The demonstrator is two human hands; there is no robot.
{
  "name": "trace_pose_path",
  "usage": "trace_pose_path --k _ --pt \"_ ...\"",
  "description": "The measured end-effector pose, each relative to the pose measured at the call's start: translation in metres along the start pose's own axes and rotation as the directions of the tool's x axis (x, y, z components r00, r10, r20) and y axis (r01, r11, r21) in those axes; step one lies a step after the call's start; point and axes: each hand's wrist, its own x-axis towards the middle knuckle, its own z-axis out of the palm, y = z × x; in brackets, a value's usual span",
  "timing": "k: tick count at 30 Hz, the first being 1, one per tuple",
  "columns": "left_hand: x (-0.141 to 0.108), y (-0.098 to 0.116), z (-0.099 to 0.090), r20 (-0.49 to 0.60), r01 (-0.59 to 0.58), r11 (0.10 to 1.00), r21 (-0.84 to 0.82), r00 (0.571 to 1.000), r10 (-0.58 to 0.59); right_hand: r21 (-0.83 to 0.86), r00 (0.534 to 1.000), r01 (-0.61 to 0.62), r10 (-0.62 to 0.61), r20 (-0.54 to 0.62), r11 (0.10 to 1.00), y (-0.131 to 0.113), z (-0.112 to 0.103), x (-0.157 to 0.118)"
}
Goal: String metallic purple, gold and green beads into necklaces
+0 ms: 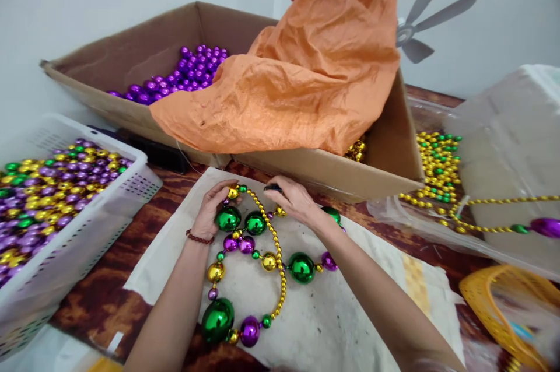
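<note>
My left hand (213,204), with a dark beaded bracelet at its wrist, has its fingers closed on the bead string (276,238) near a gold bead at the string's far end. My right hand (294,198) pinches a small dark object (273,187) just to the right; what it is cannot be made out. Between and below the hands the string lies in loops on a whitish cloth (350,313). It has small gold beads along one stretch and large green, purple and gold beads elsewhere. A big green bead (217,319) lies nearest me at the left.
A cardboard box (376,176) with purple beads (196,69) and an orange cloth (306,86) stands behind. White basket (144,176) of mixed beads at left. At right are gold and green beads (437,168), a clear bag and a yellow basket (485,287).
</note>
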Motion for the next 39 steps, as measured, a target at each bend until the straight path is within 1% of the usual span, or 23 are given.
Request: trace_pose_path --k 4,6,7,8,10,11,12,15,16,17,20,21,22,23,24,26,27,29,31,33,35,37,39 --pt "-0.004 0.003 0.0 0.009 -0.005 0.996 0.094 1.0 0.004 -0.01 0.974 -0.112 0.108 -0.198 0.994 -0.004 -0.02 -0.078" --pt "-0.003 0.003 0.0 0.028 -0.003 0.986 0.164 1.0 -0.002 -0.03 0.935 -0.217 0.199 -0.295 0.976 0.004 -0.032 -0.126" --pt "-0.001 0.002 0.0 0.033 -0.005 0.981 0.195 0.999 -0.002 -0.049 0.899 -0.288 0.252 -0.358 0.956 0.011 -0.038 -0.151" --pt "0.001 0.001 0.0 0.039 -0.005 0.975 0.22 0.999 -0.004 -0.072 0.851 -0.372 0.309 -0.425 0.926 0.019 -0.046 -0.176" --pt "0.002 0.002 0.003 0.051 -0.033 0.967 0.254 0.998 0.021 -0.113 0.724 -0.561 0.421 -0.546 0.82 0.037 -0.059 -0.226" --pt "-0.001 0.005 0.004 0.065 -0.06 0.963 0.261 0.997 0.045 -0.137 0.676 -0.642 0.472 -0.566 0.755 0.046 -0.064 -0.248" --pt "-0.004 0.009 0.006 0.088 -0.09 0.961 0.262 0.994 0.069 -0.171 0.644 -0.701 0.511 -0.569 0.693 0.055 -0.068 -0.268" --pt "-0.021 0.026 0.007 0.201 -0.139 0.963 0.232 0.975 0.093 -0.234 0.579 -0.784 0.541 -0.61 0.575 0.084 -0.068 -0.307" --pt "-0.026 0.032 0.006 0.24 -0.137 0.967 0.215 0.967 0.084 -0.274 0.575 -0.797 0.538 -0.616 0.539 0.094 -0.067 -0.313" --pt "-0.032 0.038 0.005 0.265 -0.143 0.971 0.194 0.96 0.089 -0.328 0.593 -0.796 0.546 -0.592 0.508 0.101 -0.065 -0.317" --pt "-0.048 0.052 -0.002 0.274 -0.19 0.974 0.123 0.95 0.151 -0.455 0.605 -0.796 0.535 -0.59 0.399 0.103 -0.062 -0.312" --pt "-0.054 0.054 -0.004 0.268 -0.203 0.974 0.1 0.948 0.171 -0.466 0.607 -0.795 0.513 -0.607 0.389 0.096 -0.061 -0.305" --pt "-0.06 0.056 -0.006 0.266 -0.209 0.975 0.081 0.947 0.181 -0.458 0.616 -0.787 0.481 -0.623 0.415 0.085 -0.06 -0.296" --pt "-0.065 0.057 -0.006 0.27 -0.209 0.976 0.064 0.945 0.185 -0.43 0.636 -0.764 0.448 -0.629 0.481 0.071 -0.058 -0.283" --pt "-0.071 0.058 -0.007 0.28 -0.209 0.977 0.05 0.942 0.187 -0.385 0.667 -0.717 0.414 -0.619 0.58 0.053 -0.055 -0.267" --pt "-0.08 0.058 -0.006 0.304 -0.218 0.976 0.029 0.932 0.199 -0.229 0.766 -0.537 0.356 -0.536 0.812 0.011 -0.042 -0.228" --pt "-0.084 0.058 -0.005 0.317 -0.223 0.975 0.023 0.926 0.205 -0.132 0.822 -0.431 0.327 -0.466 0.893 -0.012 -0.033 -0.206" --pt "-0.092 0.06 -0.004 0.343 -0.231 0.973 0.018 0.915 0.211 0.038 0.918 -0.202 0.202 -0.341 0.979 -0.056 -0.01 -0.163" --pt "-0.099 0.061 -0.005 0.369 -0.242 0.97 0.031 0.904 0.214 0.154 0.959 -0.039 0.081 -0.272 0.987 -0.094 0.013 -0.127" --pt "-0.106 0.063 -0.008 0.396 -0.281 0.957 0.069 0.888 0.232 0.221 0.979 -0.013 0.057 -0.194 0.975 -0.119 0.031 -0.102" --pt "-0.113 0.065 -0.011 0.431 -0.366 0.918 0.156 0.861 0.27 0.298 0.982 -0.044 0.096 -0.163 0.954 -0.133 0.04 -0.089" --pt "-0.119 0.067 -0.012 0.488 -0.467 0.839 0.279 0.822 0.295 0.324 0.966 -0.053 0.13 -0.223 0.944 -0.141 0.04 -0.085" --pt "-0.124 0.068 -0.012 0.545 -0.55 0.744 0.38 0.783 0.301 0.238 0.942 -0.035 0.112 -0.316 0.971 -0.147 0.034 -0.086"
